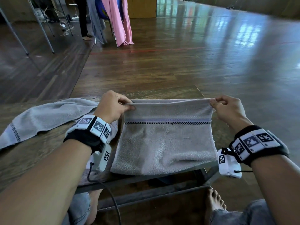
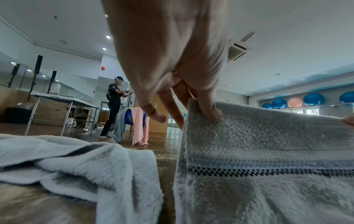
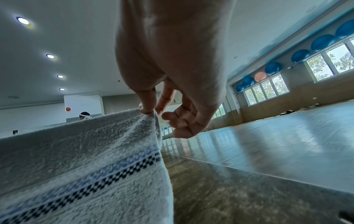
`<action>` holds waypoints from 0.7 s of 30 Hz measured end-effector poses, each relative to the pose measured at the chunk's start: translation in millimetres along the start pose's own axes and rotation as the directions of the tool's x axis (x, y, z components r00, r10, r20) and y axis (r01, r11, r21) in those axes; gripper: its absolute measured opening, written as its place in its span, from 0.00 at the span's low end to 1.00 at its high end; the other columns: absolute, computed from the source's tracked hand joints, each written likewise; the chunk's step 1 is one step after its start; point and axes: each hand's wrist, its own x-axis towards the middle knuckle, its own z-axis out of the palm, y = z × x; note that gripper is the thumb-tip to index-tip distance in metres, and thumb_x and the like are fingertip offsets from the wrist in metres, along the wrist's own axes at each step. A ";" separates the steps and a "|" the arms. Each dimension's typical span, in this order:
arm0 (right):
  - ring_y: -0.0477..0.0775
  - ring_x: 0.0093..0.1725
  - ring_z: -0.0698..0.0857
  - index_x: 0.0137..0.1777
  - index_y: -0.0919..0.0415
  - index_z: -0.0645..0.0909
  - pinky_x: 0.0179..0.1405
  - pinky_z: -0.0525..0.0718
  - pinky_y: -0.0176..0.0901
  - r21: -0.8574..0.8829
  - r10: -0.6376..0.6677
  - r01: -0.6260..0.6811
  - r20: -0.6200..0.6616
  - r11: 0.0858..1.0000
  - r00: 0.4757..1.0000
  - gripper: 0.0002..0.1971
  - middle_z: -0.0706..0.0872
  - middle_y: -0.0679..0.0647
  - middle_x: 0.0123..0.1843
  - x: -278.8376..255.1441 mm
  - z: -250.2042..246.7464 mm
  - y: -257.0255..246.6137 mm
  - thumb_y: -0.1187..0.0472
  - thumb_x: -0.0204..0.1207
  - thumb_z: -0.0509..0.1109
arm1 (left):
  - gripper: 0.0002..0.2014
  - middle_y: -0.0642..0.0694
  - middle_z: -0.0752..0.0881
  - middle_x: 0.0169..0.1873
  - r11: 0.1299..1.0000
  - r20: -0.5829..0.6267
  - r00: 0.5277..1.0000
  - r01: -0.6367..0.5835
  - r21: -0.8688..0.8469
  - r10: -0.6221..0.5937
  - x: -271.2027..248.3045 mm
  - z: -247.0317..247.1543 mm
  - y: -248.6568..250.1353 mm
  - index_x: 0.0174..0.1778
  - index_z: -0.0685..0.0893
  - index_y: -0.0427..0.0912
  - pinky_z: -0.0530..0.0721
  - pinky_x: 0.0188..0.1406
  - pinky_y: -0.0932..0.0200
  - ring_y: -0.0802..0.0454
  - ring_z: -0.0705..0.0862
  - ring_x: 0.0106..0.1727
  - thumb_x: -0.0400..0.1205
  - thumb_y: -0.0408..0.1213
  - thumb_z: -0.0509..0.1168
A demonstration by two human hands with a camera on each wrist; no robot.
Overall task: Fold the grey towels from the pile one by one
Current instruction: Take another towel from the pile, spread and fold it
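A grey towel [image 1: 164, 140] with a blue stripe and a black checkered band is doubled over on the wooden table [image 1: 32, 159]. Its fold lies at the near edge. My left hand [image 1: 113, 106] pinches the two top left corners together. In the left wrist view the thumb presses the towel [image 2: 258, 136] at that corner. My right hand [image 1: 225, 108] pinches the top right corners and lifts them off the table. The right wrist view shows the thumb and forefinger on the towel [image 3: 95, 144]. A second grey towel [image 1: 47, 117] lies rumpled to the left, also close in the left wrist view [image 2: 76, 163].
The table's far edge [image 1: 162, 91] runs just beyond the towel, with polished wood floor behind. A person [image 2: 114, 106] stands far off by a chair draped with pink cloth [image 1: 120, 21]. A folding table [image 2: 63, 98] stands at the far left. My bare foot [image 1: 214, 202] is under the table.
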 end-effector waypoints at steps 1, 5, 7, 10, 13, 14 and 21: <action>0.46 0.29 0.76 0.37 0.49 0.86 0.33 0.74 0.39 -0.002 0.000 0.000 0.000 1.000 1.000 0.10 0.77 0.41 0.28 -0.2 0.0 -0.2 0.51 0.79 0.77 | 0.04 0.48 0.92 0.35 1.000 -0.008 1.000 0.002 -0.013 -0.002 0.2 0.3 0.5 0.40 0.94 0.47 0.86 0.41 0.56 0.50 0.89 0.41 0.72 0.38 0.81; 0.48 0.30 0.78 0.37 0.49 0.85 0.33 0.75 0.39 -0.006 0.001 -0.001 -0.003 1.000 1.000 0.10 0.81 0.42 0.33 -1.1 -2.0 -0.8 0.49 0.79 0.77 | 0.13 0.51 0.91 0.36 0.998 -0.033 0.999 0.034 -0.057 -0.036 2.2 0.5 -3.9 0.44 0.87 0.46 0.82 0.39 0.57 0.55 0.88 0.39 0.69 0.40 0.83; 0.50 0.31 0.81 0.38 0.48 0.85 0.34 0.78 0.39 -0.001 0.011 -0.011 0.004 1.000 1.000 0.10 0.85 0.44 0.37 -2.0 -2.1 -1.3 0.48 0.79 0.77 | 0.15 0.51 0.91 0.37 0.998 -0.034 0.998 0.056 -0.038 -0.057 2.7 -0.3 -6.1 0.46 0.86 0.46 0.82 0.40 0.58 0.56 0.88 0.39 0.68 0.42 0.84; 0.47 0.20 0.81 0.40 0.51 0.83 0.22 0.78 0.35 -0.017 0.064 -0.063 0.055 0.998 0.996 0.10 0.91 0.51 0.34 -4.0 -0.2 -2.5 0.49 0.82 0.74 | 0.12 0.47 0.91 0.34 0.993 0.007 0.997 0.079 0.083 -0.080 2.6 1.2 -6.1 0.39 0.89 0.44 0.86 0.38 0.54 0.49 0.88 0.37 0.68 0.44 0.83; 0.50 0.19 0.86 0.48 0.55 0.80 0.19 0.82 0.39 0.007 0.198 -0.205 0.233 0.979 0.952 0.08 0.94 0.56 0.35 -8.6 3.2 -3.2 0.52 0.86 0.69 | 0.13 0.44 0.91 0.32 0.971 0.185 0.954 0.226 0.080 -0.237 1.2 3.1 -9.0 0.41 0.86 0.41 0.81 0.28 0.58 0.47 0.91 0.31 0.72 0.44 0.81; 0.55 0.25 0.91 0.50 0.56 0.79 0.25 0.85 0.45 0.020 0.227 -0.243 0.284 0.970 0.931 0.08 0.94 0.57 0.37 -10.8 4.3 -3.7 0.53 0.88 0.68 | 0.13 0.42 0.92 0.33 0.956 0.241 0.927 0.295 0.013 -0.289 -0.2 4.7 -7.9 0.43 0.84 0.40 0.82 0.24 0.58 0.45 0.92 0.31 0.75 0.43 0.79; 0.56 0.55 0.89 0.43 0.47 0.79 0.50 0.89 0.53 0.589 -0.182 0.107 0.070 0.801 0.981 0.08 0.90 0.56 0.53 -3.7 9.8 -42.4 0.56 0.86 0.69 | 0.09 0.53 0.81 0.33 0.969 -0.378 0.924 -0.032 -0.244 -0.065 19.5 -11.6 32.8 0.40 0.79 0.51 0.85 0.44 0.47 0.55 0.81 0.37 0.78 0.39 0.75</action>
